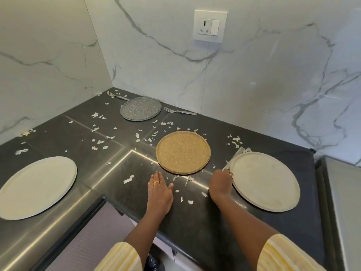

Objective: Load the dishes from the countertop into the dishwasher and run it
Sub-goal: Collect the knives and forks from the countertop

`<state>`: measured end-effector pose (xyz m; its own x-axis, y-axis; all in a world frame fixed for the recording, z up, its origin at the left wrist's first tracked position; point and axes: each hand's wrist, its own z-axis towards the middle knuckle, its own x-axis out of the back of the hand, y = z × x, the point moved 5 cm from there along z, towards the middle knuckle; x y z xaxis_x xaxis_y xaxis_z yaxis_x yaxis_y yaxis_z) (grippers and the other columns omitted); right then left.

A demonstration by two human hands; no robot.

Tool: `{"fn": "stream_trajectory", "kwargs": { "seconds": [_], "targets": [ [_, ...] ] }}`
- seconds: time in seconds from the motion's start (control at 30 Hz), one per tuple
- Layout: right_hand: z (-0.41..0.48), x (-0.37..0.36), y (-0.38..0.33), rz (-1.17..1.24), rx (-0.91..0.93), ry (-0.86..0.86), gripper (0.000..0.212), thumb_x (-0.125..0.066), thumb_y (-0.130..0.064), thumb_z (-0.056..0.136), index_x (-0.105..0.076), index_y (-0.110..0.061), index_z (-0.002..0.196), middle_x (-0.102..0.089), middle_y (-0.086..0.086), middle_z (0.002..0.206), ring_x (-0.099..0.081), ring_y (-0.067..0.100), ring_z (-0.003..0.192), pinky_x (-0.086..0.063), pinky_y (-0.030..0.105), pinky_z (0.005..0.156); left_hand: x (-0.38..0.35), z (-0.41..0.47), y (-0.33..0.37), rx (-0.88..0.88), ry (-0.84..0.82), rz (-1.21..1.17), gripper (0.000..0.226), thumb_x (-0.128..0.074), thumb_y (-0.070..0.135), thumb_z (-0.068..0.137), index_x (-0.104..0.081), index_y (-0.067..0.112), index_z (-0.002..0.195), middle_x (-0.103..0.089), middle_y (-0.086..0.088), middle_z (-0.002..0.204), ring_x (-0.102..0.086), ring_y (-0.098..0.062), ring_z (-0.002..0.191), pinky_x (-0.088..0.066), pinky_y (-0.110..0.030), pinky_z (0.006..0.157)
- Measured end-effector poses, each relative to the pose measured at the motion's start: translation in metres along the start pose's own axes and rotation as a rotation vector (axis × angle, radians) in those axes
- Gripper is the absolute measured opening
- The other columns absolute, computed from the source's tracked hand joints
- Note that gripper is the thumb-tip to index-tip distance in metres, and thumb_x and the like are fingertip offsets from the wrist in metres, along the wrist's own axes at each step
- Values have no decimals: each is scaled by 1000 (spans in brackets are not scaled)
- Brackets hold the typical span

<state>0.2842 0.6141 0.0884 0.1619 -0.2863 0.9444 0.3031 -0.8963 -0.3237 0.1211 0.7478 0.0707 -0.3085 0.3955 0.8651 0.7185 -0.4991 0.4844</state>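
Observation:
Four plates lie on the dark countertop. A cream plate is at the right and another cream plate at the left. A tan speckled plate sits in the middle, a grey speckled plate at the back. One fork lies right of the grey plate, a second fork behind it. My left hand rests flat on the counter, fingers together, just before the tan plate. My right hand touches the left rim of the right cream plate, fingers curled at its edge.
White food scraps are scattered over the counter, thickest around the tan plate. Marble walls meet in the back corner, with a wall socket above. A steel surface lies at the far right. The counter's front edge runs below my arms.

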Motion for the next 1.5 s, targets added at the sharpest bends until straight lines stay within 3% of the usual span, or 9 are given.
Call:
{"fn": "stream_trajectory", "kwargs": {
  "seconds": [0.33,0.5,0.63,0.77,1.0,1.17,1.3,1.4,1.5],
  "targets": [
    [9,-25,-25,7,124,36,31,-37,2,93,-58,-1,116,-57,17,114,-52,30,106,-45,32,87,-10,3,-3,2,94,43,62,-29,37,100,-8,3,148,-10,-10,156,-2,-23,145,-2,-35,119],
    [25,-12,-28,45,-31,34,26,-36,0,97,-54,3,114,-60,20,110,-58,30,101,-48,32,81,-10,0,-3,1,105,47,62,-26,37,101,-6,3,149,-8,-9,156,0,-23,145,0,-34,119],
    [46,-6,-25,115,-192,-13,26,-42,-7,97,-61,0,113,-65,15,105,-61,27,97,-49,31,72,-9,-2,-2,-1,110,53,61,-24,36,101,-7,3,149,-8,-9,156,-1,-22,145,-1,-34,120],
    [53,-5,-27,40,-183,-92,23,-53,-7,92,-62,-3,113,-65,14,107,-62,28,98,-52,34,74,-9,-2,-2,4,106,52,60,-23,36,101,-6,4,149,-7,-8,156,0,-22,144,1,-33,119],
    [59,-9,-20,86,-209,-85,30,-37,-13,97,-62,-4,112,-64,14,108,-61,28,98,-48,34,71,-8,-1,0,1,118,71,58,-23,34,102,-7,3,149,-8,-9,156,-1,-22,144,-1,-34,119],
    [60,-5,-17,149,-138,-65,29,-30,-13,99,-51,-3,117,-59,17,115,-58,31,103,-44,36,75,-9,-1,-1,3,133,74,58,-25,34,101,-10,3,148,-11,-9,156,-3,-22,144,-2,-33,119],
    [54,11,-23,244,-62,37,23,-34,-13,100,-44,-1,116,-47,22,116,-56,31,89,-40,31,69,-8,-2,-1,3,148,65,57,-26,33,101,-12,2,148,-14,-10,155,-5,-23,143,-3,-34,119],
    [48,24,-25,331,7,68,20,-28,-8,100,-40,1,113,-49,24,111,-48,27,75,-36,30,64,-7,-4,0,3,151,50,57,-26,32,101,-12,2,148,-12,-10,155,-5,-24,143,-3,-34,119],
    [34,28,-25,332,119,66,19,-26,-2,99,-39,3,111,-50,25,109,-45,26,77,-35,30,66,-6,-6,-1,-21,182,86,57,-28,32,101,-13,1,148,-15,-12,155,-9,-26,143,-5,-36,119]
  ]
}}
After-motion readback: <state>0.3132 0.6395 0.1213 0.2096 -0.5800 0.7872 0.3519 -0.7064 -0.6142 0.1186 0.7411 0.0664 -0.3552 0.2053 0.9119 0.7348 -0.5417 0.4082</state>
